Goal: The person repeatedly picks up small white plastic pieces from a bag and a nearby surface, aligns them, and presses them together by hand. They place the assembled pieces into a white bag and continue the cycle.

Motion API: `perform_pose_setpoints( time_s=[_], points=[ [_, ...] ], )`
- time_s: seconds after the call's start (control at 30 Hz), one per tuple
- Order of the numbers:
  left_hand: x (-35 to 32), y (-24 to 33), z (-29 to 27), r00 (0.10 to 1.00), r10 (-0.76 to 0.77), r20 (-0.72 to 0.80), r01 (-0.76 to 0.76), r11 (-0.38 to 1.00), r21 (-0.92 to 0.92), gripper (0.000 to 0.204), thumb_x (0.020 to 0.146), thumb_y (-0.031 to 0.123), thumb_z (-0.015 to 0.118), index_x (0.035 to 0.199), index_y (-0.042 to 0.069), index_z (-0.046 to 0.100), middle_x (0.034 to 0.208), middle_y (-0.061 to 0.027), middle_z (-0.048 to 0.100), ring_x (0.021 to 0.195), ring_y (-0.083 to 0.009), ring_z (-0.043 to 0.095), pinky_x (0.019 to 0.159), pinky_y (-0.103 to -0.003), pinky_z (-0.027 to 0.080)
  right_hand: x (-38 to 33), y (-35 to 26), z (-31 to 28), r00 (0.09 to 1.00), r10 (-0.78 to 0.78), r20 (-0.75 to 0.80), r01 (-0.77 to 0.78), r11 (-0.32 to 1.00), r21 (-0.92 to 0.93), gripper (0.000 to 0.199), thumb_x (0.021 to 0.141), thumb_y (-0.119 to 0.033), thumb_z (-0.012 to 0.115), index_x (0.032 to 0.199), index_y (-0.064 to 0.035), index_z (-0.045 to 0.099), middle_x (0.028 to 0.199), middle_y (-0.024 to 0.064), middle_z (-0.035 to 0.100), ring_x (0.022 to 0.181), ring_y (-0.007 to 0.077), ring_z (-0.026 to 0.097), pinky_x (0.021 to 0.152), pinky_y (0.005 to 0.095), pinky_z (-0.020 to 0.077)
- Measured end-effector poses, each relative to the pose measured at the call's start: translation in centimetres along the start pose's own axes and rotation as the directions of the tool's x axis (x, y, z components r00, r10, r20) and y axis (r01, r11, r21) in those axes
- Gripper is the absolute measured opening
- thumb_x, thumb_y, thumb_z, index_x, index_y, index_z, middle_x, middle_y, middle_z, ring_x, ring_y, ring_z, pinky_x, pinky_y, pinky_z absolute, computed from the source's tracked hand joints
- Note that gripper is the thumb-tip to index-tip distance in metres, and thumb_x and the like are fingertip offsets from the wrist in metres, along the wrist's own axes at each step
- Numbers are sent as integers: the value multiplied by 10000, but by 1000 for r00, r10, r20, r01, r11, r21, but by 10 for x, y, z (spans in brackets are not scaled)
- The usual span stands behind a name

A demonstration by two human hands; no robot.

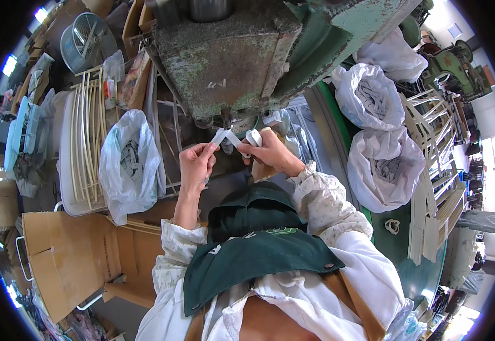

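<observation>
Left hand (196, 162): forearm raised from the near side, sleeve pushed below the wrist, fingers curled; grip closed in a pinch on the near end of a flat white strip (219, 138). Right hand (274, 152): forearm slanting in from the near right, floral cuff at the wrist, fingers bent; grip closed on a second strip (235, 142), with white loops (253, 138) gathered at the same fingers. Strips: far ends meeting in an inverted V, just to the near side of the worn green machine (219, 71); whether joined, cannot be told. Markings: printed line on the cardboard box (71, 258), near left; pale and green print on the dark green apron (259, 256); pale mark on the machine's face. Far right: two white bags of grey pieces, beside a green counter (395, 250).
</observation>
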State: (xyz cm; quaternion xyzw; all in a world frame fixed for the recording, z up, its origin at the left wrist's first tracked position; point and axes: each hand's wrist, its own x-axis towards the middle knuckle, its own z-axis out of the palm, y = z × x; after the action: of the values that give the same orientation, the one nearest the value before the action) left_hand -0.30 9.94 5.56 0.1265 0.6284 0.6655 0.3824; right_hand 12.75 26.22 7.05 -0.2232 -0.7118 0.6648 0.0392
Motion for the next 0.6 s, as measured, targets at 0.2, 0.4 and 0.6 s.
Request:
perform_pose_setpoints(
  time_s=[0.2,0.4,0.6],
  points=[
    [4,0,-3,1000,-16,20,17,1000,-16,217,880,159,620,864,-55,657,517,29,442,393,-18,342,335,-176,221,2,3,-3,1000,1,5,-1,1000,-17,204,858,-195,663,772,-10,651,617,1,627,473,41,467,431,217,361],
    [-1,21,-4,966,44,254,-48,999,8,340,929,286,564,1033,-32,623,732,-71,643,457,-75,510,407,-189,358,-12,-19,-21,992,-127,-15,128,991,43,190,859,-193,659,793,-16,636,641,-3,624,518,41,481,456,214,363],
    [-43,-18,-55,990,-53,128,52,999,9,426,930,311,561,1228,8,547,993,-137,680,673,-136,645,609,-246,517,-32,32,-172,760,-74,-646,142,988,54,277,864,-308,630,896,-36,672,741,9,622,590,84,519,503,242,394]
  ],
)
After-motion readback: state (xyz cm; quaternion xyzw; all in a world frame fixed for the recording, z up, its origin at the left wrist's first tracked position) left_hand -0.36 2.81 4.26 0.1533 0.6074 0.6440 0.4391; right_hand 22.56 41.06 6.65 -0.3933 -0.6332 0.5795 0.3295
